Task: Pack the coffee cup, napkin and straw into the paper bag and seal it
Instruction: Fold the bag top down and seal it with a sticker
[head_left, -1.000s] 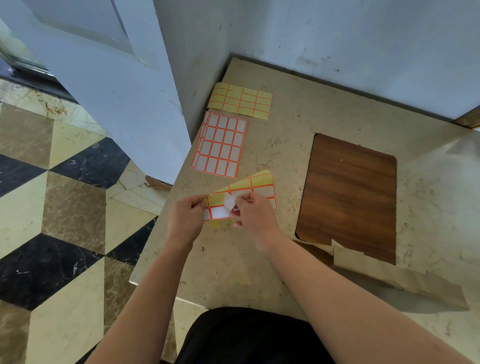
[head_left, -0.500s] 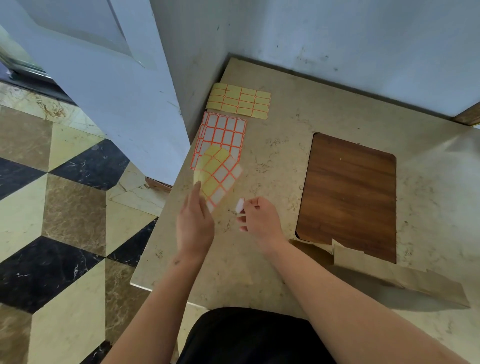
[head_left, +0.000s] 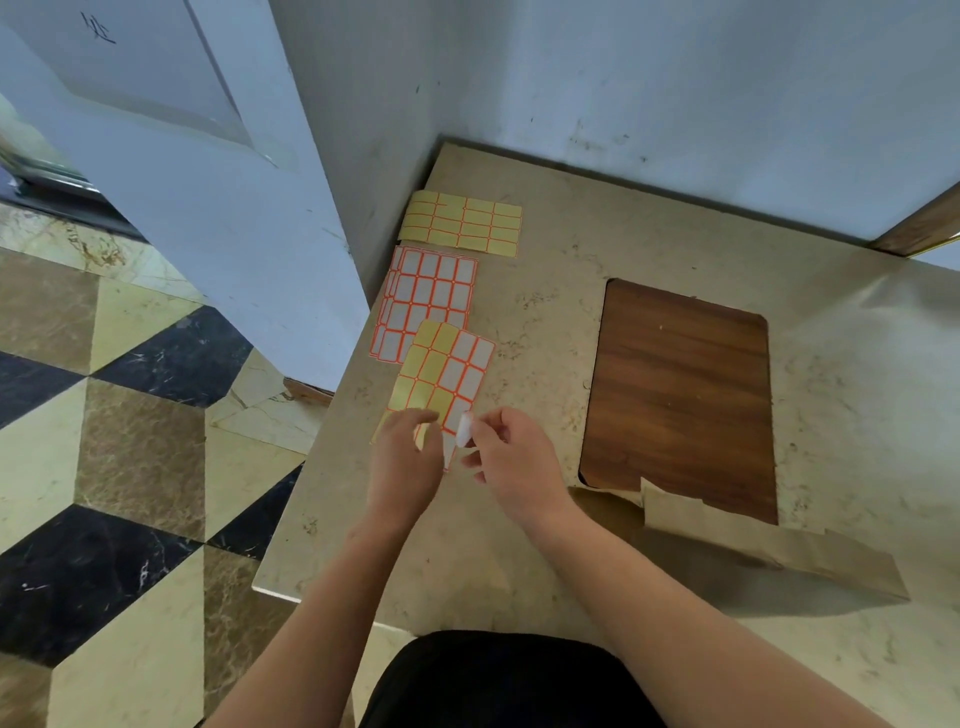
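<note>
My right hand (head_left: 519, 465) pinches a small white sticker (head_left: 463, 430) between thumb and fingertips, just above the table. My left hand (head_left: 402, 467) hangs relaxed over the near end of a partly peeled sticker sheet (head_left: 449, 371), which lies flat on the table. The brown paper bag (head_left: 779, 553) stands to the right of my right forearm, its top folded over. No cup, napkin or straw is visible.
A dark wooden board (head_left: 680, 395) lies on the beige stone table (head_left: 519, 545), right of my hands. A full white sticker sheet (head_left: 428, 296) and a yellow backing sheet (head_left: 462, 223) lie near the wall corner. The table's left edge drops to a patterned floor.
My right hand peeled a white sticker off the sheet and holds it. My left hand let go of the sheet, which now lies on the table.
</note>
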